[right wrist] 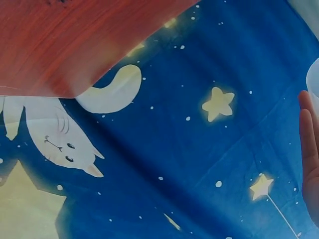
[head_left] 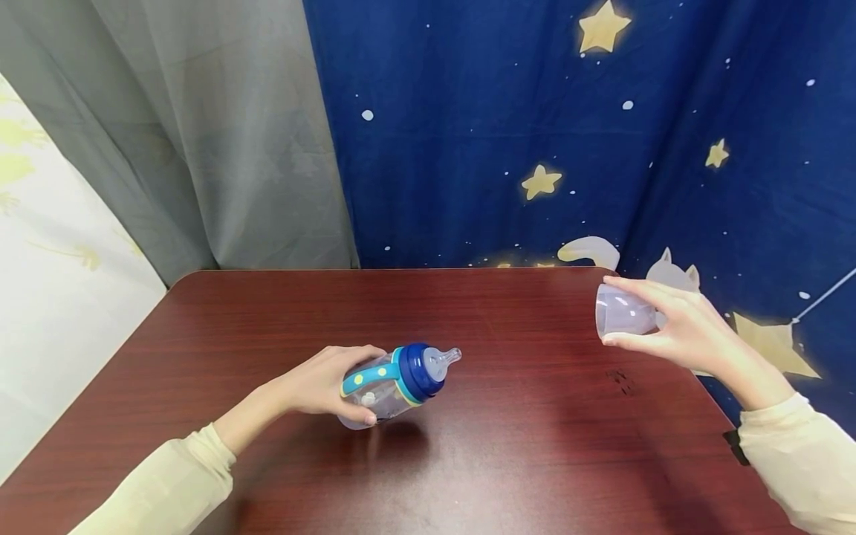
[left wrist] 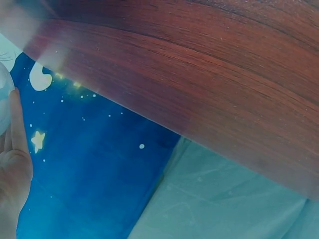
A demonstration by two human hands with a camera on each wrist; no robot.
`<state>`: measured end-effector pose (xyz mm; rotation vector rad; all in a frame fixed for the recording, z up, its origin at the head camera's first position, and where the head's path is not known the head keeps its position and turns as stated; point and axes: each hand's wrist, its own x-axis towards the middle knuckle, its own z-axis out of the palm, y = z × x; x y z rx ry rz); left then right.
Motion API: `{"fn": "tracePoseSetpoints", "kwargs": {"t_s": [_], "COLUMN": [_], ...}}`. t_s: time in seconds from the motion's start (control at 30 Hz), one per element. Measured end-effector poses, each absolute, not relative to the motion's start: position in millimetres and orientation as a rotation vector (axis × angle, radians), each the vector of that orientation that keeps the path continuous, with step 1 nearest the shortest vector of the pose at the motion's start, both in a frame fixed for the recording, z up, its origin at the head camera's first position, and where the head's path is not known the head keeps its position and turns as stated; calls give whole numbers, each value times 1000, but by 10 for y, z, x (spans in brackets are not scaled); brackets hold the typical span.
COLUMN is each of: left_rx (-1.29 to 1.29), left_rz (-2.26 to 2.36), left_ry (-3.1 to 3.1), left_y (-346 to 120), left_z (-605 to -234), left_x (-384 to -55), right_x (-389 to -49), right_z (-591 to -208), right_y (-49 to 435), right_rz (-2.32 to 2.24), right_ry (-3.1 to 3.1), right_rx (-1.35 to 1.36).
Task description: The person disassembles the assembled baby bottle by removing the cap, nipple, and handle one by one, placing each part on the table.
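Note:
A baby bottle [head_left: 383, 386] with a clear body, turquoise handle, dark blue collar and clear nipple is tilted above the table in the head view. My left hand [head_left: 328, 383] grips its body from the left side, the nipple pointing right. Over the table's far right corner, my right hand [head_left: 675, 319] holds a translucent cup-shaped cap [head_left: 623, 310] between thumb and fingers, its wide rim facing left. At the left edge of the left wrist view, part of the left hand [left wrist: 15, 164] shows; a sliver of the right hand [right wrist: 310, 154] appears in the right wrist view.
The dark red wooden table [head_left: 495, 461] has a rounded far left corner and small dark marks near its right side. Behind it hang a grey curtain [head_left: 254, 134] and a blue curtain [head_left: 455, 134] printed with stars and a white cat.

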<state>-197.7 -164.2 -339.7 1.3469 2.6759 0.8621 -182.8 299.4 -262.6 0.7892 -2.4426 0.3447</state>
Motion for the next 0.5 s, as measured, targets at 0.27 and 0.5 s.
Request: {"fn": "tracePoseSetpoints", "kwargs": {"t_s": [0.27, 0.5], "left_rx": [1357, 1373], "left_rz": [867, 868], "left_ry": [2673, 2677], "left_y": [-1638, -1639], "left_z": [-3400, -3408], "left_x": [-1980, -1986], "right_x": [-1860, -1891], "right_z": [-2744, -2817], "right_y": [3028, 3048], "right_rz": [343, 301], "right_ry": [-2525, -2542], "right_rx": [735, 718]}}
